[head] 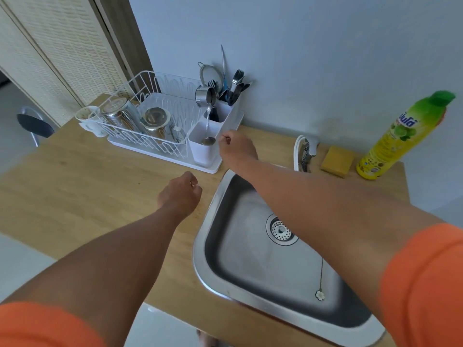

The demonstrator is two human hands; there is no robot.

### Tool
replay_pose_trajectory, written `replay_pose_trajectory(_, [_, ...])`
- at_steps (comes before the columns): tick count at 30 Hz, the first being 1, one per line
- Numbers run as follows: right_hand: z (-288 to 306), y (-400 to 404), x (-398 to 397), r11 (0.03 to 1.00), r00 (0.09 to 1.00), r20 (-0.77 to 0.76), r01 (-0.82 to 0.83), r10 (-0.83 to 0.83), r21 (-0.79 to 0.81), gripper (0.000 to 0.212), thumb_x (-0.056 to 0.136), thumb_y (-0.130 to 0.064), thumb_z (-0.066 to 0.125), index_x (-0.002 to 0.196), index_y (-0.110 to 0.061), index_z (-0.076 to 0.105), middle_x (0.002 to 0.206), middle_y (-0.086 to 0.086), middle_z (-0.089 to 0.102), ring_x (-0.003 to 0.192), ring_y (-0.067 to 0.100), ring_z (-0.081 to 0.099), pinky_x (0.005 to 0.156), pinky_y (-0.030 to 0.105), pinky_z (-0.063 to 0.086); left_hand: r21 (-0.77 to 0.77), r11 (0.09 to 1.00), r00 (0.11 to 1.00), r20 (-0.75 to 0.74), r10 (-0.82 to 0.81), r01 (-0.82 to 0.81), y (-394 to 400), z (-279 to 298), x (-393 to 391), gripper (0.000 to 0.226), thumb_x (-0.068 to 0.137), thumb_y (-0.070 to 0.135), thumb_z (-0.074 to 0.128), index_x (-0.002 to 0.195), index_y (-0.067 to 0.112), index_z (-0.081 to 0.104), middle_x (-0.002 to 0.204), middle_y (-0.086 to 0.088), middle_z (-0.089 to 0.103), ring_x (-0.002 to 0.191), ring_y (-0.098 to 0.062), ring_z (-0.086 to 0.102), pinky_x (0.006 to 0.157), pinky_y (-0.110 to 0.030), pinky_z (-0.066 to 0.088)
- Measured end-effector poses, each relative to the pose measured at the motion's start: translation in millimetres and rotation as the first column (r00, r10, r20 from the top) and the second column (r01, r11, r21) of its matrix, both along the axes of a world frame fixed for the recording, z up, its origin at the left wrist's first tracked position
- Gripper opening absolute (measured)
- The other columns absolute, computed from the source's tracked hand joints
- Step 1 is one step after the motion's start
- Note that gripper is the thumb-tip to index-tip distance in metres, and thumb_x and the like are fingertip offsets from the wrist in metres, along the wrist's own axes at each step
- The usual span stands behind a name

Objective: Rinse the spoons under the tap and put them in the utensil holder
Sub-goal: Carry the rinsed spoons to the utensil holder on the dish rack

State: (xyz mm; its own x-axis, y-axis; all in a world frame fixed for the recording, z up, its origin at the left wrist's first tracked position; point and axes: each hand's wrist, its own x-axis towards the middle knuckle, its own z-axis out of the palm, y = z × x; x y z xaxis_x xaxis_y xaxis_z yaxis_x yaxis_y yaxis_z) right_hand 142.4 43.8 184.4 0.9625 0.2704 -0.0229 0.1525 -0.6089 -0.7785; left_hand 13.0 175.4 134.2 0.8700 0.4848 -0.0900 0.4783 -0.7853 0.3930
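A white utensil holder (pixel 203 152) hangs on the right end of the dish rack (pixel 130 82). A metal spoon (pixel 208 141) stands in its front compartment, bowl low and handle leaning up towards the back. My right hand (pixel 236 149) hovers just right of that compartment, fingers pinched together, a small gap from the spoon's bowl. My left hand (pixel 181 194) is a loose fist over the wooden counter, left of the sink (pixel 220 196), holding nothing. The tap (pixel 307 151) stands behind the sink, no water visible. I see no spoons in the sink basin.
Forks and dark-handled cutlery (pixel 235 88) fill the holder's back compartment, with a tilted steel cup (pixel 205 96) and a strainer (pixel 210 72). Steel pots (pixel 155 121) and white mugs (pixel 90 121) sit in the rack. A sponge (pixel 337 161) and yellow dish soap bottle (pixel 398 139) stand right of the tap.
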Motion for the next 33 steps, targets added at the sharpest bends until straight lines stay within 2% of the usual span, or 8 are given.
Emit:
replay_pose_trajectory(6, [-50.7,-54.6,-45.3,0.997,0.999,-0.036,-0.038,0.036,-0.060,0.024,0.099,-0.029,0.044,0.102,-0.026,0.069,0.103,-0.004,0.072,0.099,0.025,0.064,0.082,0.037,0.052,0.023,0.999,0.999,-0.029,-0.035,0.035,-9.5,-2.0,0.0,0.017,0.097,0.036,0.052,0.107,0.027,0.063,0.107,-0.003,0.072,0.092,-0.029,0.065,0.076,-0.036,0.051])
replay_pose_trajectory(10, [-92.9,-102.2,-86.3,0.983,0.993,-0.068,-0.109,0.100,-0.149,0.024,0.098,-0.028,0.046,0.104,-0.028,0.069,0.102,-0.005,0.073,0.097,0.024,0.066,0.081,0.038,0.055,0.057,0.995,0.996,-0.033,-0.081,0.083,-11.1,-6.5,-0.5,0.015,0.098,0.034,0.052,0.105,0.028,0.063,0.104,0.001,0.071,0.090,-0.027,0.065,0.075,-0.036,0.051])
replay_pose_trajectory(15, [-139.4,-158.5,-136.7,0.965,0.978,-0.161,-0.167,0.135,-0.205,0.025,0.100,-0.029,0.048,0.111,-0.027,0.070,0.110,-0.010,0.074,0.104,0.016,0.066,0.086,0.032,0.052,0.101,0.957,0.959,0.052,-0.278,0.272,-8.5,-20.2,-1.2,0.017,0.097,0.025,0.060,0.109,0.019,0.069,0.106,-0.003,0.070,0.095,-0.029,0.063,0.078,-0.042,0.054])
replay_pose_trajectory(21, [-167.6,-215.5,-172.2,0.934,0.964,-0.264,-0.085,-0.011,-0.347,0.026,0.101,-0.035,0.044,0.114,-0.030,0.066,0.113,-0.004,0.072,0.103,0.023,0.065,0.084,0.035,0.052,0.280,0.820,0.849,0.028,-0.527,0.500,-0.1,-45.8,-4.4,0.024,0.093,0.014,0.066,0.116,0.007,0.068,0.118,-0.017,0.067,0.097,-0.042,0.061,0.081,-0.053,0.051])
replay_pose_trajectory(24, [-175.9,-239.8,-175.7,0.893,0.950,-0.288,-0.024,-0.120,-0.450,0.025,0.101,-0.032,0.042,0.112,-0.024,0.063,0.113,0.004,0.070,0.101,0.027,0.065,0.077,0.033,0.049,0.265,0.801,0.831,-0.001,-0.557,0.537,4.6,-58.4,-13.6,0.040,0.100,0.028,0.049,0.132,0.009,0.062,0.139,-0.020,0.060,0.120,-0.044,0.058,0.096,-0.057,0.050])
replay_pose_trajectory(28, [-185.9,-262.3,-172.4,0.820,0.886,-0.332,0.089,-0.325,-0.566,0.025,0.101,-0.027,0.042,0.118,-0.014,0.056,0.118,0.013,0.066,0.108,0.034,0.064,0.082,0.036,0.049,0.181,0.832,0.846,-0.004,-0.533,0.525,1.9,-72.0,-24.7,0.065,0.102,0.042,0.023,0.154,0.009,0.046,0.162,-0.015,0.040,0.151,-0.034,0.033,0.121,-0.053,0.028])
replay_pose_trajectory(30, [-189.8,-270.0,-169.6,0.802,0.838,-0.361,0.142,-0.409,-0.580,0.031,0.100,-0.021,0.044,0.128,-0.008,0.051,0.122,0.017,0.064,0.113,0.035,0.063,0.086,0.037,0.051,0.172,0.847,0.860,-0.004,-0.510,0.503,3.4,-78.4,-27.6,0.066,0.103,0.044,0.017,0.161,0.015,0.033,0.169,-0.006,0.026,0.157,-0.024,0.019,0.126,-0.048,0.016])
replay_pose_trajectory(33, [-193.0,-277.6,-167.1,0.770,0.759,-0.395,0.211,-0.517,-0.603,0.028,0.098,-0.016,0.049,0.124,-0.005,0.052,0.122,0.017,0.063,0.109,0.034,0.065,0.078,0.034,0.051,0.191,0.849,0.868,-0.033,-0.496,0.493,7.0,-83.8,-28.3,0.065,0.104,0.046,0.012,0.163,0.021,0.022,0.171,0.004,0.015,0.158,-0.014,0.008,0.128,-0.045,0.008])
